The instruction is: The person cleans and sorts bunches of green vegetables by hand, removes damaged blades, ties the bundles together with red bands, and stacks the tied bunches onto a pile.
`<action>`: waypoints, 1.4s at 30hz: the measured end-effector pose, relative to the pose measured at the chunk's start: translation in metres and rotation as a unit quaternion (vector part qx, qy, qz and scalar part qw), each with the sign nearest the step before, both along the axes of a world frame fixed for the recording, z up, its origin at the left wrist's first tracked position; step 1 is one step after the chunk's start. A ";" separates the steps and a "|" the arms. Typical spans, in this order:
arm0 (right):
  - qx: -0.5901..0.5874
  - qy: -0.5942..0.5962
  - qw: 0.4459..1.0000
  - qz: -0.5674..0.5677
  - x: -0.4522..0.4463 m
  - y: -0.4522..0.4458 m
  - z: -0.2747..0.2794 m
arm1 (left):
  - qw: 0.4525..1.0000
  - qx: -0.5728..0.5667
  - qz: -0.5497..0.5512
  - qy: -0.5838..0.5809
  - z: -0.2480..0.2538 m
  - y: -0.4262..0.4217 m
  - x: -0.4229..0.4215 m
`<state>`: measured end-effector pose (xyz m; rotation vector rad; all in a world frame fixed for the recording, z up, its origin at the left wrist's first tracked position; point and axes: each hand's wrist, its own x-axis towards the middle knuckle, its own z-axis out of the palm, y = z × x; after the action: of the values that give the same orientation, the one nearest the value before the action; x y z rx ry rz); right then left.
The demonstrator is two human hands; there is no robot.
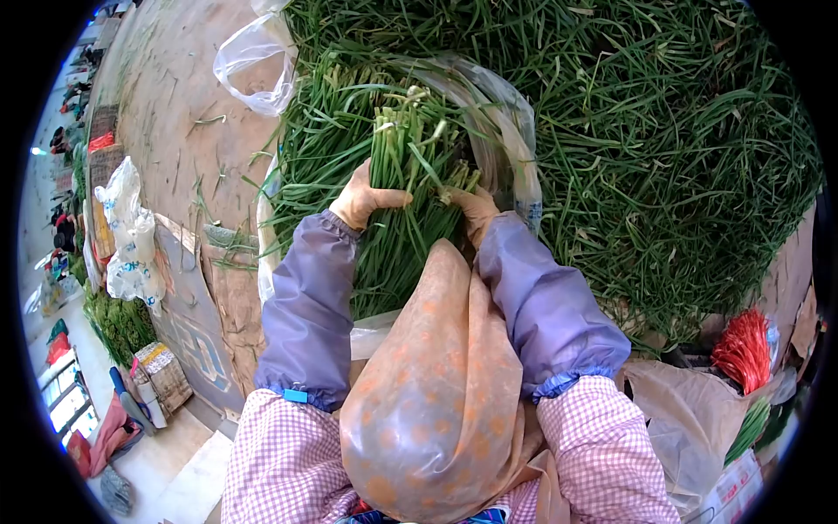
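Observation:
Both my hands are gloved and reach into a clear plastic bag (526, 131) full of long green stalks. My left hand (368, 199) grips the left side of a bundle of green stalks (394, 157), its thumb lying across the front. On the bundle's right side, my right hand (474, 208) is closed round stalks near some cut ends, its fingers partly hidden by leaves. The bundle's pale cut ends point away from me, at the top.
A large heap of loose green stalks (646, 157) spreads behind and to the right. Red plastic strips (743, 351) lie at the right. White plastic bags (131, 231) and cardboard (196, 336) are on the left, with a woven bundle (163, 377) beyond.

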<state>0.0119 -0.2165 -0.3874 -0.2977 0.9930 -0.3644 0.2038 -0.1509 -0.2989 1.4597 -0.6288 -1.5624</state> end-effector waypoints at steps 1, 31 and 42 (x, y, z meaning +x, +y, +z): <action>-0.015 -0.007 1.000 0.004 -0.008 0.000 -0.004 | 1.000 0.018 0.015 0.012 0.003 0.002 0.000; -0.288 0.310 0.906 -0.027 0.024 0.007 0.005 | 0.996 0.005 0.086 -0.015 -0.005 0.011 -0.012; -0.006 -0.020 1.000 0.010 0.004 -0.013 0.000 | 0.998 -0.010 0.055 0.025 -0.005 0.013 0.012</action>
<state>0.0156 -0.2295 -0.3876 -0.3093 0.9492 -0.3565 0.2158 -0.1377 -0.3043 1.4115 -0.5251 -1.4986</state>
